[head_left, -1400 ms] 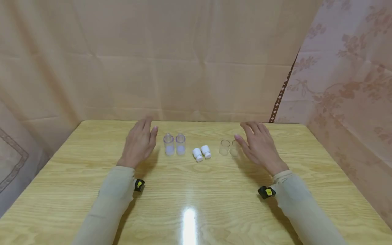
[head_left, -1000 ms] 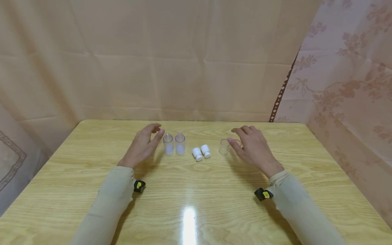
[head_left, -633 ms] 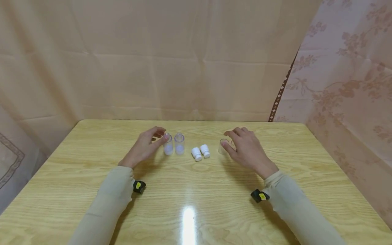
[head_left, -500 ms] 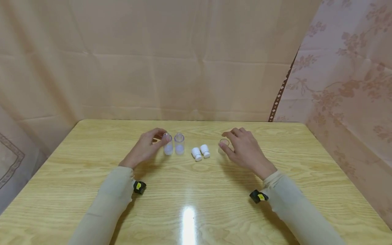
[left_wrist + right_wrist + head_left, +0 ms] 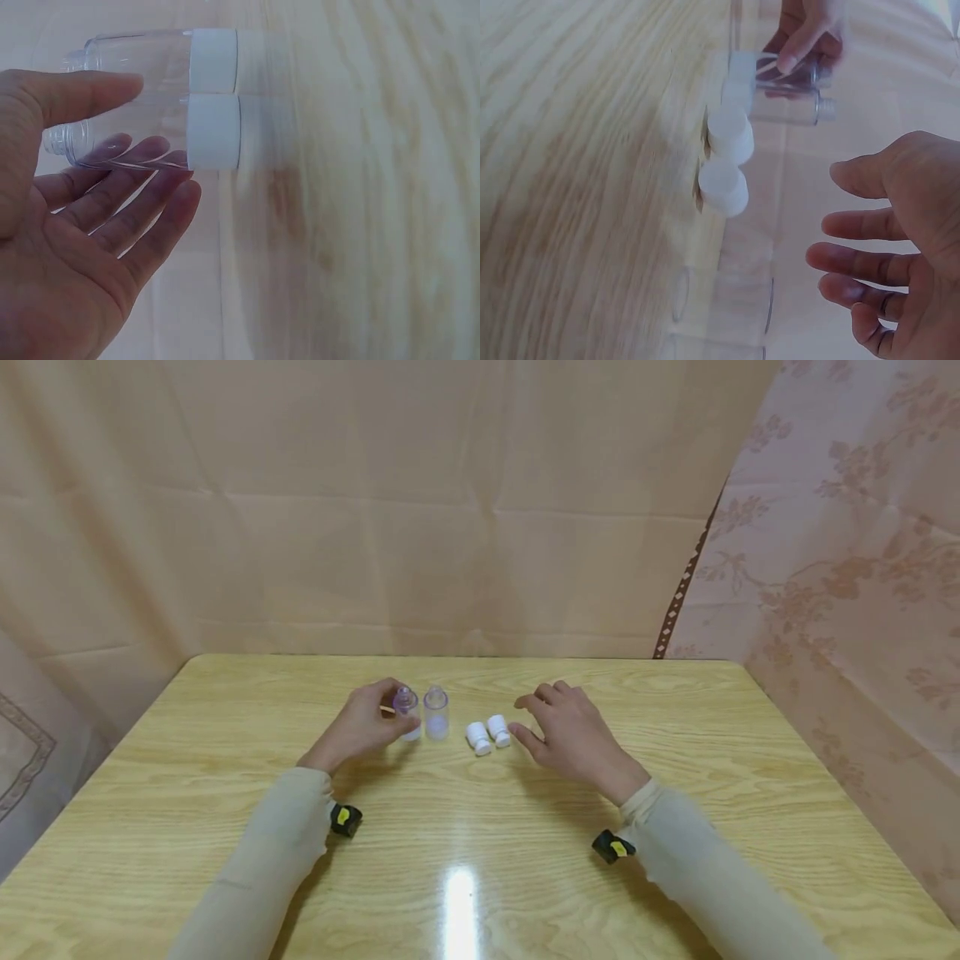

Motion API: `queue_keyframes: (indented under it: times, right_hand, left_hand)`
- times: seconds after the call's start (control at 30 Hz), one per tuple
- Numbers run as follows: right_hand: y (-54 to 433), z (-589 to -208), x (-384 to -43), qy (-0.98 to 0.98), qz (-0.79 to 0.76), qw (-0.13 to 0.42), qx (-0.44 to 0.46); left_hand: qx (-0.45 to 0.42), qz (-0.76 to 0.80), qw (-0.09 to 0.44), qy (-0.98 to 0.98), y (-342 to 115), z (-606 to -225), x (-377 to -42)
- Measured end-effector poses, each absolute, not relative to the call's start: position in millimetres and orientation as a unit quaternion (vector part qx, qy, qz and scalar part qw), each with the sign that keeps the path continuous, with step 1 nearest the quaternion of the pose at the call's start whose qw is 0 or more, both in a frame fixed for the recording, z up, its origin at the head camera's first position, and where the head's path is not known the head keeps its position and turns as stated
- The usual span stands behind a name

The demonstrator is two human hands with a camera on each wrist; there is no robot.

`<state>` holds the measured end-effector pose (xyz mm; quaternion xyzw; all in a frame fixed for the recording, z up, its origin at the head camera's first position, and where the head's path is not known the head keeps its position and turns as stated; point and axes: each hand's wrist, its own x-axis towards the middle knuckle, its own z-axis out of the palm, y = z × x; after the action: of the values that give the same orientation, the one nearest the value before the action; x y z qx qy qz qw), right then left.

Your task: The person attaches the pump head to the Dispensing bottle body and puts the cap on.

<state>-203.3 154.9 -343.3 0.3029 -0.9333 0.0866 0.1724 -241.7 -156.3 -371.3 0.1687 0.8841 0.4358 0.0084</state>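
Note:
Two clear bottles with narrow necks and white bases stand upright side by side at the left of the table. My left hand [image 5: 363,722] holds the left bottle [image 5: 142,135], its thumb in front and its fingers behind; the right bottle [image 5: 437,717] stands close beside it. Two small white cap-like pieces [image 5: 488,735] with narrower ends lie near the table's middle. My right hand [image 5: 573,735] hovers just right of them, fingers loosely bent and holding nothing. Two clear open cylinders [image 5: 724,304] show below the white pieces in the right wrist view; in the head view my right hand hides them.
The wood-grain table [image 5: 450,827] reaches back to a beige curtain [image 5: 450,527]. A flowered pink cloth [image 5: 840,560] hangs along the right side. Black wrist cameras [image 5: 346,820] sit on both sleeves.
My left hand has moved right from beside the bottles and taken hold of the left one. My right hand has moved left, past the clear cylinders, to the white pieces.

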Motion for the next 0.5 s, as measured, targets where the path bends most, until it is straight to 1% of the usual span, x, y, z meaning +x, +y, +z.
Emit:
queue_keyframes:
  times: [0.27, 0.5]
  right_hand:
    - [135.1, -348.0, -202.2, -0.932, 0.073, 0.162, 0.315]
    - [115.8, -356.2, -206.0, -0.942, 0.07, 0.129, 0.301]
  left_hand:
    - [0.168, 0.434, 0.007, 0.885, -156.2, -367.1, -240.9]
    - [0.182, 0.442, 0.001, 0.879, -157.1, -359.5, -237.6]
